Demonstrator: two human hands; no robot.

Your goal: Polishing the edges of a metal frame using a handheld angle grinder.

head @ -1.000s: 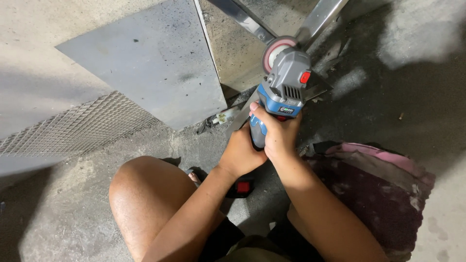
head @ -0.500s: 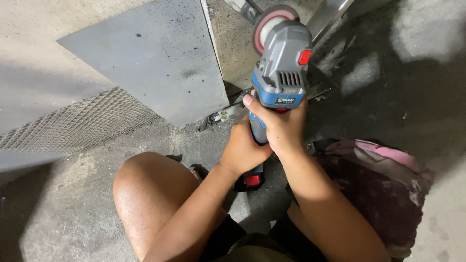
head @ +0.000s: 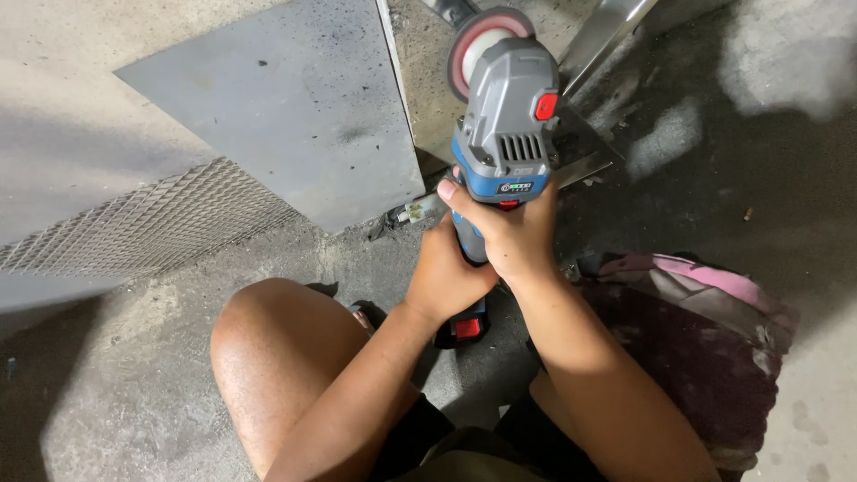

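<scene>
A grey and blue cordless angle grinder (head: 506,116) with a red button and a flap disc (head: 478,45) at its far end is held up in front of me. My right hand (head: 504,232) wraps the body just below the blue band. My left hand (head: 444,277) grips the handle lower down, above the black and red battery (head: 464,328). The disc sits over the concrete gap beside a grey metal sheet (head: 295,107) and near a metal bar (head: 603,36).
An expanded metal mesh panel (head: 143,232) lies at the left under the sheet. A pink and maroon cloth (head: 705,330) lies at the right on the concrete floor. My bare knee (head: 277,357) is at bottom centre. A small metal piece (head: 412,212) lies by the sheet's corner.
The grinder has come up closer to the camera and looms larger, with its disc now near the top edge. Both hands kept their grip on it.
</scene>
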